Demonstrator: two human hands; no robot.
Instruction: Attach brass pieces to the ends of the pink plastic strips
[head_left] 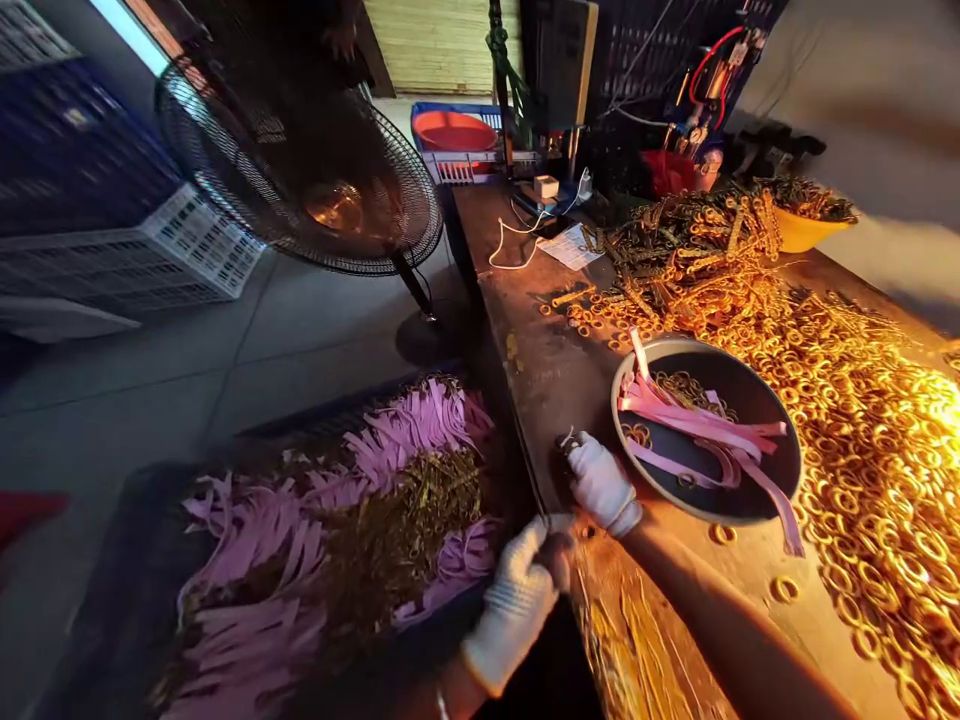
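My left hand [517,600], in a white glove with bare fingertips, is at the table's near left edge, its fingers closed on something I cannot make out. Just up and to the right, my right hand [600,485], also gloved, is curled round a small dark object whose details are hidden. To its right stands a round grey pan [784,490] with pink strips [697,425] and small rings inside; one strip hangs over the rim. Two stacked rings [723,534] and another pair [784,589] lie near the pan.
Gold rings [885,480] and metal chain pieces [697,240] cover the right of the table [540,370]. Left of it sits a crate with pink strips [262,530] and metal parts. A large fan [330,210] stands behind; a person's hand [343,40] shows beyond.
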